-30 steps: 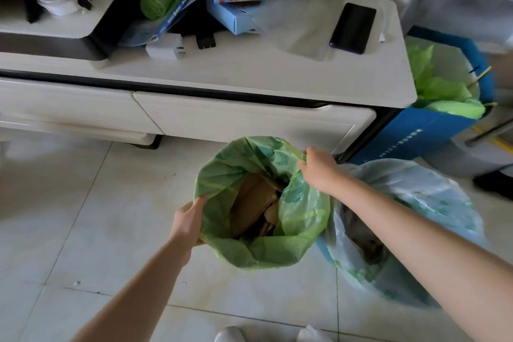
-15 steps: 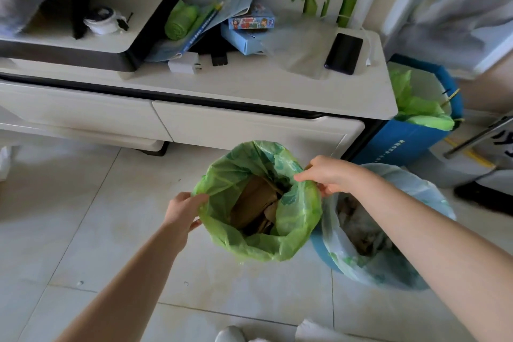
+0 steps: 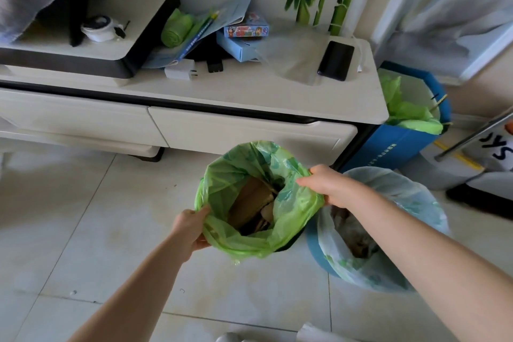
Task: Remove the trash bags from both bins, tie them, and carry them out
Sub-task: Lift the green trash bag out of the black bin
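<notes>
1. Gripping the near-left rim of the green trash bag [image 3: 291, 203], the left hand [image 3: 191, 228] has its fingers curled over the plastic edge.
2. The right hand [image 3: 327, 186] pinches the far-right rim of the same bag, fingers closed on the plastic.
3. The green trash bag stands open on the tiled floor [image 3: 83, 230], just in front of the drawer unit [image 3: 244, 136]; its mouth is spread between the two hands. Brown cardboard pieces [image 3: 249, 203] lie inside it.
4. The bin beneath the green bag is almost wholly hidden by the bag; only a dark edge shows at the lower right.
5. A second bin, blue [image 3: 313, 247], stands just to the right, touching or nearly touching the green bag. It is lined with a pale translucent trash bag [image 3: 402, 203], untied, with dark refuse inside. The right forearm passes over it.
6. On the surface [image 3: 249, 91] of the unit: a black phone [image 3: 336, 60], a white charger plug [image 3: 180, 72], a roll of green bags [image 3: 176, 28], and a small blue box [image 3: 241, 48].
7. A blue carton [image 3: 388, 144] holding green material stands at the right end of the unit.
</notes>
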`<action>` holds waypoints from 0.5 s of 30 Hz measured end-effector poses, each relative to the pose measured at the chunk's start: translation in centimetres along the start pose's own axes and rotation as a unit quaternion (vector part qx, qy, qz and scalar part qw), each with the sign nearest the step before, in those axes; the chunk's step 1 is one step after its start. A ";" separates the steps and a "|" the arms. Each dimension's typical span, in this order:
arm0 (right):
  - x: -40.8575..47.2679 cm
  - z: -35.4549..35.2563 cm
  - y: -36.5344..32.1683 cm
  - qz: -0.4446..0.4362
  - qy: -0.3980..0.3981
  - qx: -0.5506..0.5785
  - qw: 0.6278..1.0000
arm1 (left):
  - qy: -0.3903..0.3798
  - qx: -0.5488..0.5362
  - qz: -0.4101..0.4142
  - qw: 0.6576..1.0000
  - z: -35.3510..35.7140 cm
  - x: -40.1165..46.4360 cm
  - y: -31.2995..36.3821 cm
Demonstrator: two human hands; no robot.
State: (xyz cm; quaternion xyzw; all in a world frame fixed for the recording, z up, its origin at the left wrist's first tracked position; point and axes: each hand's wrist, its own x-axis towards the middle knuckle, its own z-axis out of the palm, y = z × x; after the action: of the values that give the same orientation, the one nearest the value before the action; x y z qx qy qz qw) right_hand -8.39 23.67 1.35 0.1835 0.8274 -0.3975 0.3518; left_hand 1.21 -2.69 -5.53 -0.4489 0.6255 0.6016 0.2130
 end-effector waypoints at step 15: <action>-1.3 -5.3 -4.8 -0.067 0.135 0.160 0.976 | 0.141 0.168 0.303 0.927 -1.3 -0.5 12.7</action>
State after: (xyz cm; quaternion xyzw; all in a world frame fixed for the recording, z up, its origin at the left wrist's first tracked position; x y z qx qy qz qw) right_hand -12.66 24.84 7.17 0.2340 0.8029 -0.5193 0.1758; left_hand -8.62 -5.40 2.22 -0.2759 0.8472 0.4540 0.0019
